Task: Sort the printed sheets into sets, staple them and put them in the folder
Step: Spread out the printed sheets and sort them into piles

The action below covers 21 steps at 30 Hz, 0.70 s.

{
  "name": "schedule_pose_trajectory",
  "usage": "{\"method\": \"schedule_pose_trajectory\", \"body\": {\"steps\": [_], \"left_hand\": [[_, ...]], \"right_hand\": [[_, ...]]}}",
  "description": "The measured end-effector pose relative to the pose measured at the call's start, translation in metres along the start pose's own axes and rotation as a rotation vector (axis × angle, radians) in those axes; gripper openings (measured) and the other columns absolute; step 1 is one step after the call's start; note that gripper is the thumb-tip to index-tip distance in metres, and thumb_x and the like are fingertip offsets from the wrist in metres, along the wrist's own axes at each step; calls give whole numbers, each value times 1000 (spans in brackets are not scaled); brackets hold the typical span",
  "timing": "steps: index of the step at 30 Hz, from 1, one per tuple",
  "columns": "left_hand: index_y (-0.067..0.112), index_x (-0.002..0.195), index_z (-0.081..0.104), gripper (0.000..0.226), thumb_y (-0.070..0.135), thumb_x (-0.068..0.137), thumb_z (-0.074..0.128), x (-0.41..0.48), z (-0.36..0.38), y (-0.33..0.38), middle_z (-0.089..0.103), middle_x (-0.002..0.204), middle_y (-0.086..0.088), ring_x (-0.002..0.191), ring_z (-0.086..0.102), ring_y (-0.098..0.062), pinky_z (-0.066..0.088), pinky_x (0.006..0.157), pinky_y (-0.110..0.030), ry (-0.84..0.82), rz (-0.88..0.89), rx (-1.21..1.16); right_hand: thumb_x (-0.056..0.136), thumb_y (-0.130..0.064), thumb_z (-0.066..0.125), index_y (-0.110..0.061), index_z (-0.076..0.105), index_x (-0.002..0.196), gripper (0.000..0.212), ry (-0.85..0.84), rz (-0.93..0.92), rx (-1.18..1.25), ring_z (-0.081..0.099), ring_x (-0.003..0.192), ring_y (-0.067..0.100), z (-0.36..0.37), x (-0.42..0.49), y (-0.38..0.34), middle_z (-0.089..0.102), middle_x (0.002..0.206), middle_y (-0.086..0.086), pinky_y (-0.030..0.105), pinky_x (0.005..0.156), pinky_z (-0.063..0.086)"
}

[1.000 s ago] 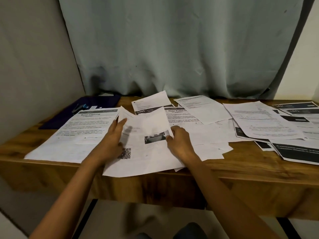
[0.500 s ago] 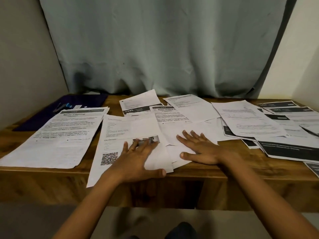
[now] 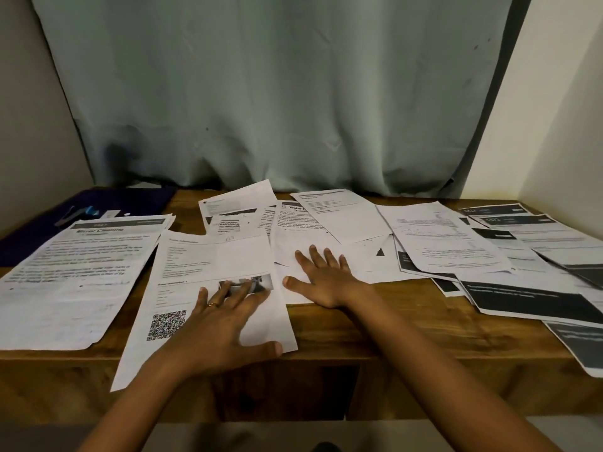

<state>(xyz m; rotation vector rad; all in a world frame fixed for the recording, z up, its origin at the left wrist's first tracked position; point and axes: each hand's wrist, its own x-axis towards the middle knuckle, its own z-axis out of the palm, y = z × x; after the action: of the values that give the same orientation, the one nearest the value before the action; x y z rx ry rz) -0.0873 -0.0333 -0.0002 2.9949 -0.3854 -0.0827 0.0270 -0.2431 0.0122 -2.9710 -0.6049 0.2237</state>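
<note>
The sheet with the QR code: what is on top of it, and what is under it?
The left hand lies flat on the QR-code sheet, fingers reaching its small photo. Its near corner overhangs the wooden table. Whether other sheets lie beneath it is hidden.

Right of the QR-code sheet (image 3: pixel 212 256), a stretch of bare table (image 3: pixel 424 334) runs along the front edge as far as the dark-printed sheets (image 3: pixel 528 298). The right forearm crosses this stretch. Left of the QR-code sheet, only a narrow wedge of wood separates it from the Mirror Cleaning sheet (image 3: pixel 75 272). Behind it, overlapping sheets (image 3: pixel 339 216) cover the top up to the curtain (image 3: pixel 277 93). The left hand (image 3: pixel 222 324) lies flat on the QR-code sheet, the right hand (image 3: pixel 326 282) flat on paper just right of it.
</note>
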Motion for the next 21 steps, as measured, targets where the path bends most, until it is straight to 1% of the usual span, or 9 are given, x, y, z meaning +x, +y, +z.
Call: {"method": "schedule_pose_trajectory", "body": {"steps": [3, 5, 7, 10, 13, 16, 17, 19, 21], "left_hand": [[46, 148, -9, 121, 103, 41, -3, 2, -9, 6, -18, 157, 10, 146, -17, -20, -10, 116, -46, -4, 19, -30], [47, 148, -3, 120, 103, 43, -2, 7, -20, 10, -12, 159, 8, 147, -12, -19, -8, 117, -44, 21, 43, -67], [47, 148, 1, 115, 102, 47, 0, 19, -29, 14, -7, 160, 8, 148, -8, -16, -5, 118, -41, 65, 66, -82], [46, 148, 6, 111, 99, 51, 0, 46, -40, 21, -1, 160, 11, 148, -1, -14, 0, 119, -42, 129, 89, -121], [44, 149, 12, 110, 98, 53, 2, 76, -44, 30, 5, 160, 12, 148, 5, -14, 3, 118, -41, 156, 107, -182], [40, 150, 12, 102, 92, 62, 7, 103, -42, 35, 5, 161, 9, 148, 3, -15, 2, 118, -40, 117, 103, -169], [38, 151, 12, 99, 89, 66, 9, 110, -41, 36, 4, 161, 8, 148, 1, -16, 0, 118, -40, 104, 102, -157], [35, 152, 12, 91, 85, 77, 13, 121, -37, 36, 4, 161, 6, 148, 0, -16, -2, 118, -39, 69, 94, -139], [33, 153, 11, 86, 77, 79, 19, 127, -35, 36, 3, 161, 5, 149, -1, -17, -3, 118, -40, 18, 76, -122]], "right_hand": [[89, -72, 18, -33, -10, 151, 79, -27, -20, 13, -20, 145, 29, -2, 3, 2, -21, 158, 3, 52, 113, -15], [91, -69, 19, -30, -9, 152, 78, -4, -64, 67, -20, 145, 26, -10, 3, 11, -20, 158, 4, 53, 113, -17], [94, -65, 19, -26, -4, 153, 75, 111, -83, 129, -16, 146, 24, -21, 7, 27, -16, 159, 5, 52, 115, -16], [97, -58, 27, -18, 6, 154, 73, 246, -19, 138, -9, 147, 23, -36, 24, 59, -8, 160, 7, 46, 116, -10], [98, -56, 30, -14, 9, 153, 73, 230, 69, 89, -4, 148, 24, -40, 45, 86, -3, 161, 8, 43, 117, -3], [98, -55, 29, -11, 11, 153, 73, 155, 120, 46, 2, 148, 27, -38, 60, 100, 2, 160, 11, 44, 118, 2], [98, -56, 29, -10, 15, 152, 72, 133, 121, 47, 7, 147, 28, -37, 64, 102, 6, 160, 12, 45, 118, 6], [97, -56, 29, -10, 28, 146, 67, 116, 106, 66, 26, 142, 30, -34, 66, 102, 22, 156, 13, 45, 115, 23], [97, -56, 32, -13, 43, 132, 57, 149, 76, 49, 47, 125, 27, -34, 63, 98, 44, 144, 11, 39, 101, 40]]}}
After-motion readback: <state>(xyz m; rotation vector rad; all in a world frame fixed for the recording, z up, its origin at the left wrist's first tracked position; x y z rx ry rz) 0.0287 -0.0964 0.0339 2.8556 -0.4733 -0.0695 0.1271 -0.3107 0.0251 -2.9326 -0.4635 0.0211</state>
